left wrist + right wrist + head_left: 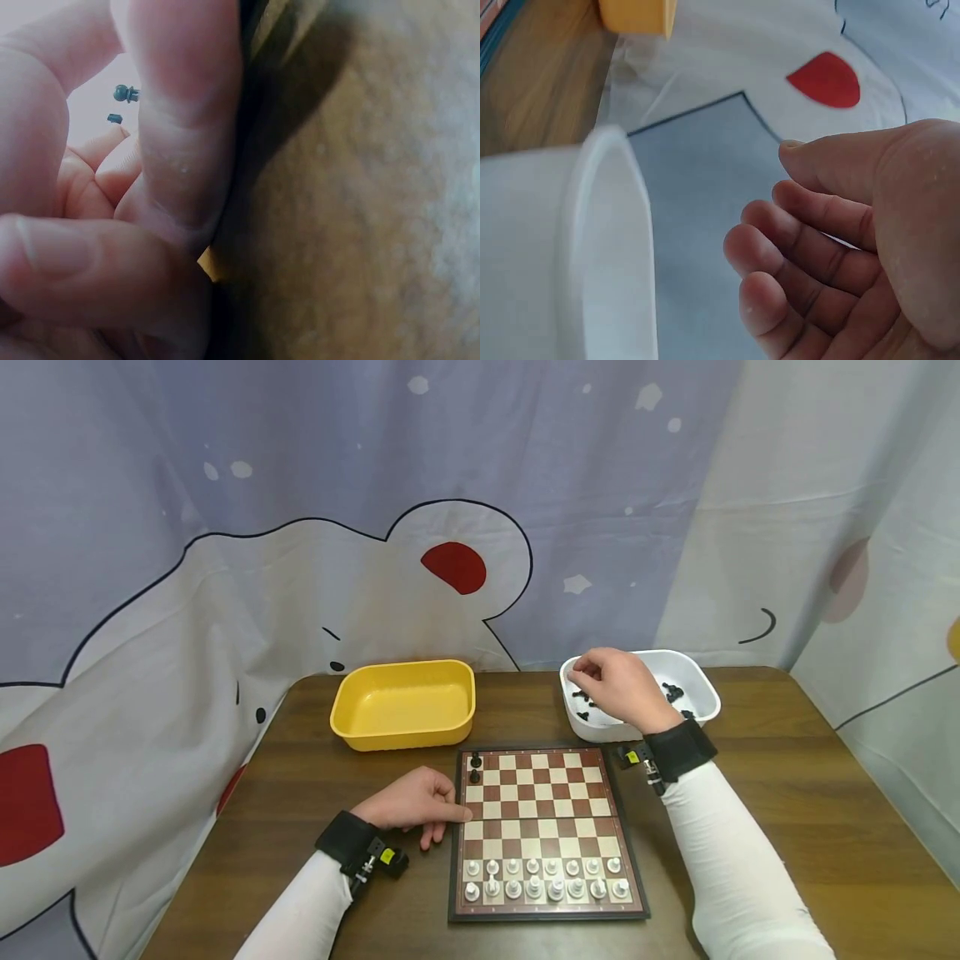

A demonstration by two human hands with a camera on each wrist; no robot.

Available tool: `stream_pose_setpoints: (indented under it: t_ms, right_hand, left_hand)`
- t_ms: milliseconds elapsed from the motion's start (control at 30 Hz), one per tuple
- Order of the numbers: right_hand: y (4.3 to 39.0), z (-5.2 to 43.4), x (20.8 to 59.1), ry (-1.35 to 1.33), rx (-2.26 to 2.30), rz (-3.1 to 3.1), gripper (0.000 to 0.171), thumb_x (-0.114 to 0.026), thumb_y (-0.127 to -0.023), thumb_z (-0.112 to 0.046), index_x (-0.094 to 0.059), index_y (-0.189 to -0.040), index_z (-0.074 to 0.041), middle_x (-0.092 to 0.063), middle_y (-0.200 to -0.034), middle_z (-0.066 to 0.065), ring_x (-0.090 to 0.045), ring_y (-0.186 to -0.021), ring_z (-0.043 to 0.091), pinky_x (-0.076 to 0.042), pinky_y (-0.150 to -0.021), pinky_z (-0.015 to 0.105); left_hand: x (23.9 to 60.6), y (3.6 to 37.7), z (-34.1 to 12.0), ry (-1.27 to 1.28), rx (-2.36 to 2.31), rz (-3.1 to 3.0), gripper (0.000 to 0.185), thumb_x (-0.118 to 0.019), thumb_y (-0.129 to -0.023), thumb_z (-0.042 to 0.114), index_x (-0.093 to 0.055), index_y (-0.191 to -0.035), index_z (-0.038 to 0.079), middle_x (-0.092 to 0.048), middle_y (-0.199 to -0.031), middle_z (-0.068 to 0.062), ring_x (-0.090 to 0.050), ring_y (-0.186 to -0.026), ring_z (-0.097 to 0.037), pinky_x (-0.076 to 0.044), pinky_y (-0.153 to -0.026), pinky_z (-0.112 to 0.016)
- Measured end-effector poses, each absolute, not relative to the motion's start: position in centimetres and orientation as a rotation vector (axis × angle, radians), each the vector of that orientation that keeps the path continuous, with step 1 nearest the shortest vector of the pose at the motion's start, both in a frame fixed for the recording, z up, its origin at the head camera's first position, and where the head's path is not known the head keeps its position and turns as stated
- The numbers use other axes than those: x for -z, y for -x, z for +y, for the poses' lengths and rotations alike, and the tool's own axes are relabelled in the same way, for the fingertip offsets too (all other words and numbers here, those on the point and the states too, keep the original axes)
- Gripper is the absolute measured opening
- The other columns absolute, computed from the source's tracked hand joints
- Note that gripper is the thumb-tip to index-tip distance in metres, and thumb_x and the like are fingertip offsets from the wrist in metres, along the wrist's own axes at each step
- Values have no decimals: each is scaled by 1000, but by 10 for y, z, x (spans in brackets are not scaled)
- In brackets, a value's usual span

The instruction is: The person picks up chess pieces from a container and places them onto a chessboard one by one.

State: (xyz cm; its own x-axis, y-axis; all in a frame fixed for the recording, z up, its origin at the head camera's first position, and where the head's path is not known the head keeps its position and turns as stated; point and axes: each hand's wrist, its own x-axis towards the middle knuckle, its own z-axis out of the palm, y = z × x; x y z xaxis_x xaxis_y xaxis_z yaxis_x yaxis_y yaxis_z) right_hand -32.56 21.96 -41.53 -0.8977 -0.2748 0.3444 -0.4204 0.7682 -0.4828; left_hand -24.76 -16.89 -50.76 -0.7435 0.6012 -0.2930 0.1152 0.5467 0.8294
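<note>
Reaching over the white rectangular plastic tub (705, 693), the right hand (618, 685) hangs above a scatter of small black chess pieces (672, 691) lying loose on the tub floor. The tub stands at the far right of the brown wooden tabletop (787, 793), just beyond the far right corner of the chessboard. In the right wrist view the fingers (795, 255) of this hand are loosely curled toward the palm, and nothing shows between them; the tub's white rim (622, 225) lies just beside them. Whether a fingertip touches a piece in the tub cannot be told from the head view.

The brown-and-cream checkered chessboard with a dark frame (543, 827) lies flat at the centre of the tabletop. Two rows of white chess pieces (542, 878) stand upright along its near edge. Two black pieces (475, 767) stand in the far left corner squares.

The left hand (416, 806) rests on the tabletop against the left edge of the board, with one finger lying on the frame at mid-length. Its fingers are loosely bent and hold nothing.

A yellow rectangular plastic tub (405, 703) stands beyond the board to the left, well apart from the white tub.
</note>
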Motion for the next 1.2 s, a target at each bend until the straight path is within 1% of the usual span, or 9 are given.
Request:
stream_pose_setpoints:
  t_ms: [167,367,567,667,833,1033,1200]
  right_hand:
    - [332,231,420,-496,-810,-2730,22,-72,-111,-27,-80,-115,-7,-78,-108,11,-71,-98,32,-54,-90,52]
    - [337,239,424,-482,-793,-2741,23,-71,-110,-26,-79,-116,-5,-76,-107,13,-70,-97,33,-53,-88,53]
    - [341,242,431,-453,-765,-2765,24,-71,-110,-23,-79,-119,-2,-76,-109,16,-71,-97,35,-54,-88,53]
    - [344,243,433,-443,-736,-2791,28,-72,-109,-23,-78,-124,-1,-77,-111,17,-72,-99,36,-55,-89,54]
    - [348,244,439,-452,-690,-2864,35,-74,-106,-24,-76,-132,0,-78,-119,19,-74,-107,37,-56,-94,56]
    - [353,247,450,-498,-676,-2930,41,-76,-105,-25,-74,-136,1,-77,-131,22,-74,-116,41,-56,-98,58]
    - [356,247,458,-524,-667,-2971,45,-77,-104,-28,-73,-139,1,-74,-137,23,-71,-123,44,-54,-103,61]
  left_hand:
    - [507,247,-169,-584,-1143,2219,47,-84,-99,50,-72,-78,10,-74,-64,-11,-69,-47,-19,-33,-40,-23]
    - [507,247,-169,-584,-1155,2211,47,-84,-99,50,-72,-78,9,-74,-64,-11,-69,-47,-18,-34,-40,-23]
    - [508,248,-169,-579,-1156,2201,47,-84,-100,50,-72,-79,9,-74,-65,-11,-70,-47,-18,-34,-40,-23]
    - [508,248,-170,-584,-1159,2196,47,-83,-100,50,-72,-79,9,-74,-65,-11,-70,-47,-18,-34,-40,-23]
    - [508,248,-170,-587,-1163,2196,47,-83,-100,50,-72,-78,9,-74,-64,-10,-69,-47,-18,-34,-40,-23]
    - [507,247,-170,-591,-1157,2202,47,-84,-100,49,-72,-78,9,-74,-65,-11,-69,-47,-17,-33,-40,-23]
    - [507,246,-170,-590,-1163,2206,47,-84,-100,47,-71,-79,7,-74,-64,-11,-69,-46,-18,-32,-40,-23]
